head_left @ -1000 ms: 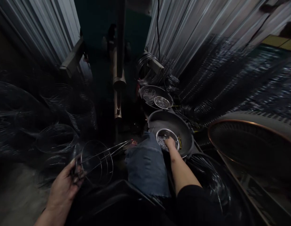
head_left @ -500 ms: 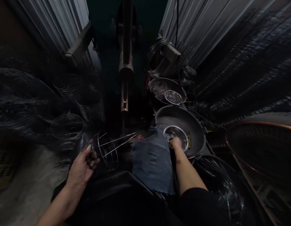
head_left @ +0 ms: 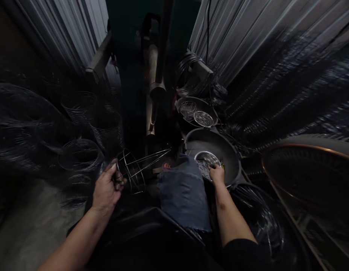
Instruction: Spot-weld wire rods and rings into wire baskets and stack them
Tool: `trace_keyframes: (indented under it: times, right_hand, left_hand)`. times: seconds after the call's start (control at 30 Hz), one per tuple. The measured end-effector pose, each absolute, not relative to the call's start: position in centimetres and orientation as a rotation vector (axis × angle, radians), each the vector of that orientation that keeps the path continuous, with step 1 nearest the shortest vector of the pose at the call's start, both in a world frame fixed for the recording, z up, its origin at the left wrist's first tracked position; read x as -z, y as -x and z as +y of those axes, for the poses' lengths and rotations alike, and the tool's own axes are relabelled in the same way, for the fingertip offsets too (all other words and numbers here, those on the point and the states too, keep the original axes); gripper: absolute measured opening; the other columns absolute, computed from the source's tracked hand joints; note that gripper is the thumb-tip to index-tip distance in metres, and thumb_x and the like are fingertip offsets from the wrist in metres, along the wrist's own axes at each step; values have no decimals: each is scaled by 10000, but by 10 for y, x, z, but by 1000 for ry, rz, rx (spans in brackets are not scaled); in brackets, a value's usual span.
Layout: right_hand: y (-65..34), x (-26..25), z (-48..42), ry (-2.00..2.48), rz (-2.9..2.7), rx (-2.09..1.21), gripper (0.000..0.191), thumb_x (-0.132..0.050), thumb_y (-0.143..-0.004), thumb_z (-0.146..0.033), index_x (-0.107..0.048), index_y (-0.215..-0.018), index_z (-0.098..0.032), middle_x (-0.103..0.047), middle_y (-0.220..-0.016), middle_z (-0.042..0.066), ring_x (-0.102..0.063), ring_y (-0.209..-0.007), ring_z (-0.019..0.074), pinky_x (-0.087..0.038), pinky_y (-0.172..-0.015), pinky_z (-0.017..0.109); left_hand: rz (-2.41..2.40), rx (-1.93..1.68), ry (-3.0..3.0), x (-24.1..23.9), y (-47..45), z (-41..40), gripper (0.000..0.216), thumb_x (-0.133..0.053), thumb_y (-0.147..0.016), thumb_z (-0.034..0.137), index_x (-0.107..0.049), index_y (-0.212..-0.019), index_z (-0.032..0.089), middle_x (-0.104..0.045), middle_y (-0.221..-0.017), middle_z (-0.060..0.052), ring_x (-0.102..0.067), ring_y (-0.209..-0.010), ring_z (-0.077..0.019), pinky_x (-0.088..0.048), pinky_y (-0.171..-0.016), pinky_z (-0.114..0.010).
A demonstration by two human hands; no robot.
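Note:
My left hand (head_left: 109, 185) is closed around one end of a round wire frame (head_left: 135, 171), made of thin rings with long wires that run out to the right. My right hand (head_left: 217, 174) is at the right side of a shiny metal bowl (head_left: 204, 153), its fingers curled together and pointing inward. What those fingers pinch, if anything, is too dark to make out. Small thin metal pieces (head_left: 202, 168) lie heaped in the bowl's left part. The bowl sits inside a wide dark basin (head_left: 231, 150), beside my knee in blue denim (head_left: 184, 195).
A machine with a horizontal metal arm (head_left: 158, 88) stands ahead. Behind the basin, another pan (head_left: 181, 101) holds wire frames and a second bowl (head_left: 204, 118). Stacked wire rings (head_left: 105, 131) stand on the left. A large copper-rimmed round tray (head_left: 307, 146) is at the right.
My right hand has shifted from the heap of metal pieces toward the bowl's right side. My left hand, with the wire frame, has moved slightly right. The view has shifted a little.

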State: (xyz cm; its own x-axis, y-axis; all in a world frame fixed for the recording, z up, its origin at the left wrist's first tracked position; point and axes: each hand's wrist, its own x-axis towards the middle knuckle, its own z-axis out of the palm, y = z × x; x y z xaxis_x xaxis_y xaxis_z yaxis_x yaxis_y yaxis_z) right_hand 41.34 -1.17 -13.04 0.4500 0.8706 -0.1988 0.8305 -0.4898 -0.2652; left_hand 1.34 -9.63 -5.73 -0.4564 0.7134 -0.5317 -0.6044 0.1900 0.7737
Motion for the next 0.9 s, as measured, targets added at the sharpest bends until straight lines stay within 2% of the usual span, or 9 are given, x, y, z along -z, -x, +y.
trace_keyframes:
  times: [0.2, 0.33, 0.37, 0.43, 0.53, 0.6, 0.77, 0.9]
  right_hand:
    - [-341, 70, -39, 2295, -1810, -506, 210, -584, -780, -216, -718, -934, -166, -705, -1000, 114, -623, -986, 241, -437, -886, 306]
    - [-260, 42, -38, 1645, -1855, -833, 142, -589, -766, -213, -710, -837, -193, -711, -879, 68, -635, -857, 206, -461, -825, 318]
    - [-242, 39, -35, 1544, -1784, -906, 123, -591, -753, -203, -702, -805, -198, -704, -830, 47, -631, -816, 192, -469, -793, 307]
    - [-215, 37, -30, 1407, -1608, -1109, 100, -584, -749, -220, -679, -767, -197, -638, -634, -3, -587, -624, 150, -464, -623, 265]
    - [-195, 37, -28, 1286, -1329, -1393, 106, -622, -724, -275, -653, -741, -176, -477, -429, -64, -426, -399, 92, -340, -428, 223]
    - [-191, 37, -28, 1217, -1174, -1503, 143, -675, -677, -298, -649, -708, -161, -480, -431, -64, -390, -363, 70, -297, -392, 218]
    - [-183, 37, -24, 1103, -815, -1745, 237, -767, -556, -317, -633, -637, -138, -590, -530, -5, -426, -349, 68, -260, -352, 213]
    - [-175, 39, -22, 986, -476, -1874, 230, -775, -549, -244, -594, -652, -146, -609, -555, -3, -414, -365, 54, -263, -370, 192]
  left_hand:
    - [1339, -1518, -141, 57, -13, -85, 351, -658, -706, 257, -654, -1054, 210, -466, -502, 65, -423, -400, -68, -465, -451, -197]
    - [1351, -1512, -156, 57, -18, -79, 356, -660, -690, 254, -660, -1044, 214, -464, -508, 70, -427, -409, -65, -474, -460, -195]
    - [1353, -1520, -160, 56, -18, -78, 359, -667, -683, 259, -663, -1039, 214, -465, -514, 70, -433, -418, -64, -480, -467, -195]
    - [1366, -1546, -162, 55, -17, -77, 371, -681, -670, 269, -669, -1037, 214, -465, -529, 69, -444, -445, -63, -489, -480, -190]
    - [1396, -1565, -160, 51, -10, -76, 390, -675, -675, 280, -670, -1060, 218, -452, -531, 68, -432, -464, -59, -483, -483, -176]
    - [1403, -1563, -166, 50, -5, -75, 402, -669, -681, 287, -666, -1078, 223, -445, -525, 69, -423, -460, -59, -487, -486, -180]
    - [1343, -1594, -227, 52, -6, -71, 465, -736, -642, 306, -658, -1094, 232, -499, -572, 61, -461, -493, -63, -506, -525, -193]
    - [1295, -1604, -247, 52, -14, -68, 472, -767, -636, 297, -656, -1092, 245, -521, -608, 55, -477, -519, -56, -479, -523, -159]
